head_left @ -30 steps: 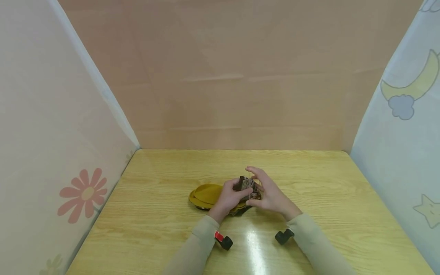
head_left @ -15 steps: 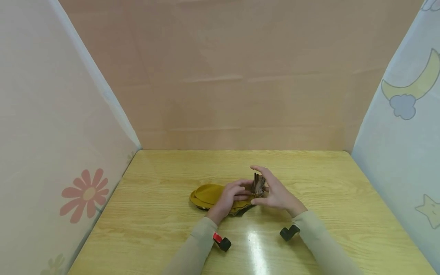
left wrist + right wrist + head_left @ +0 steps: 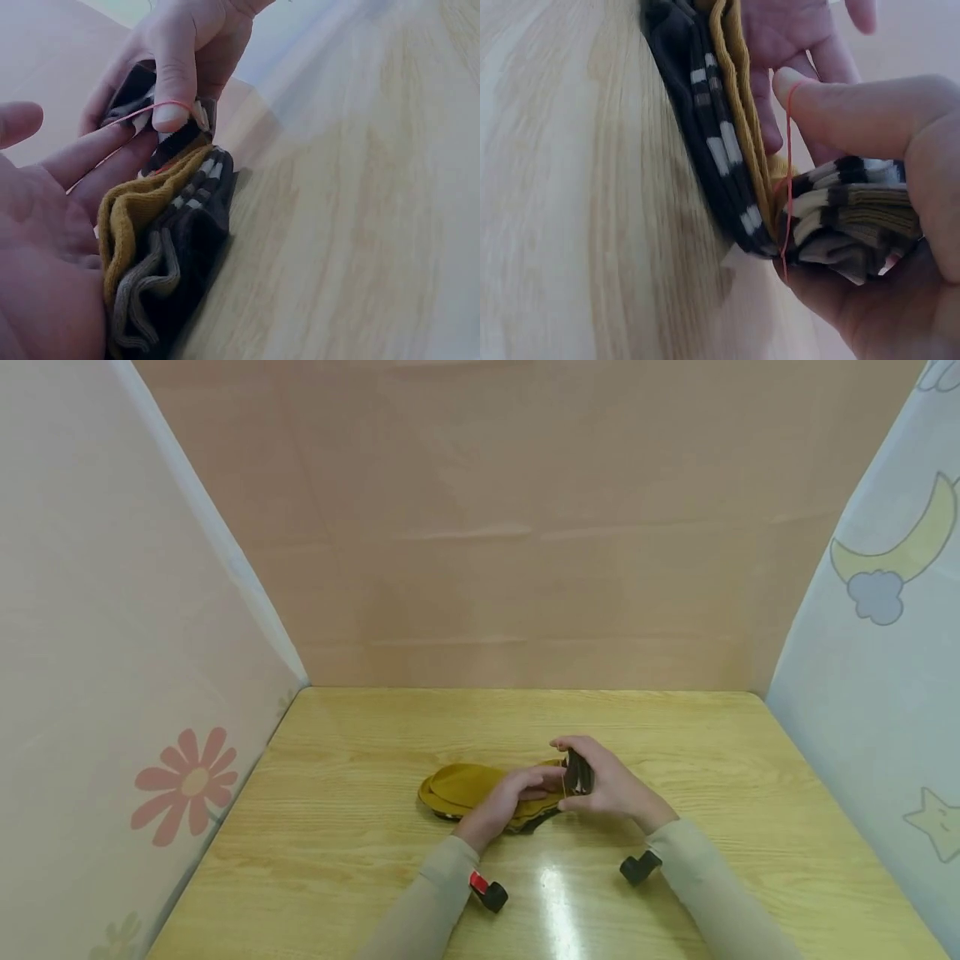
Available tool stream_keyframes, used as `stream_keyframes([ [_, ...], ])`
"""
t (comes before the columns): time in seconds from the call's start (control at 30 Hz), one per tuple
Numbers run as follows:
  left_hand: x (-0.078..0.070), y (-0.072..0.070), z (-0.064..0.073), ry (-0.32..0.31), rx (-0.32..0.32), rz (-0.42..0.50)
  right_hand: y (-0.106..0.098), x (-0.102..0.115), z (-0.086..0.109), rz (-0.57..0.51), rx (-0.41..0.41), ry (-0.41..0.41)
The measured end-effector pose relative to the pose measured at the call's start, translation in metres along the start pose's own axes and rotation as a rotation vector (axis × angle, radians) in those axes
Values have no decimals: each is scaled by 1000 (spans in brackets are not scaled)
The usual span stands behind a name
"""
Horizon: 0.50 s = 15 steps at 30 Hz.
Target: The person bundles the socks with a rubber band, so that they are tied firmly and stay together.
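A stack of socks lies on the table: mustard-yellow socks (image 3: 459,785) on top, dark ones with pale stripes (image 3: 720,142) below. The cuff ends bunch together inside my curved right hand (image 3: 611,787), between thumb and fingers. A thin red rubber band (image 3: 789,150) stretches from the right thumb tip to the fingers, across the bunched ends. My left hand (image 3: 506,802) lies along the near side of the stack, palm toward it and fingers extended toward the band. In the left wrist view, the band (image 3: 169,103) passes by the left fingers; whether they hook it is unclear.
The wooden table (image 3: 337,877) runs back to a brown paper wall (image 3: 525,568). White sheets with printed flower (image 3: 191,781) and moon (image 3: 900,543) enclose the left and right sides. A black camera mount (image 3: 640,867) sits on the right wrist.
The right hand has moved right and slightly nearer, with the bunched sock ends now deeper in it. The left hand has loosened from the ends, its fingers straightening beside the stack.
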<state>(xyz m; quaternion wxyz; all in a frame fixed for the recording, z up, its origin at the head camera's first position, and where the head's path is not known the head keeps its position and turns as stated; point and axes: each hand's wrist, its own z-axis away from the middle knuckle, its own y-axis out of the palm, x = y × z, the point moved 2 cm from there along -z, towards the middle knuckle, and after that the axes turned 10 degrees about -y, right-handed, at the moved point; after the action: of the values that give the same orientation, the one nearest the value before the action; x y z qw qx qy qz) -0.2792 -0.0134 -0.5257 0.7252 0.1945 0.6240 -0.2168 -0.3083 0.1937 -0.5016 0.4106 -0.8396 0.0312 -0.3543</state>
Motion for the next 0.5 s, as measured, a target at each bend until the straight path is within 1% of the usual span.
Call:
stream_keyframes([
  [0.1, -2, 2, -2, -27, 15, -7, -1, -5, 3, -13, 6, 27],
  [0.2, -3, 3, -5, -32, 21, -9, -1, -10, 7, -8, 9, 45],
  [0.3, 0, 1, -5, -32, 6, -18, -1, -15, 11, 8, 8, 51],
  [0.43, 4, -3, -1, -33, -39, -52, -3, -19, 14, 7, 6, 70],
  [0.5, 4, -4, -3, -27, -60, -39, -3, -21, 16, -3, 10, 85],
])
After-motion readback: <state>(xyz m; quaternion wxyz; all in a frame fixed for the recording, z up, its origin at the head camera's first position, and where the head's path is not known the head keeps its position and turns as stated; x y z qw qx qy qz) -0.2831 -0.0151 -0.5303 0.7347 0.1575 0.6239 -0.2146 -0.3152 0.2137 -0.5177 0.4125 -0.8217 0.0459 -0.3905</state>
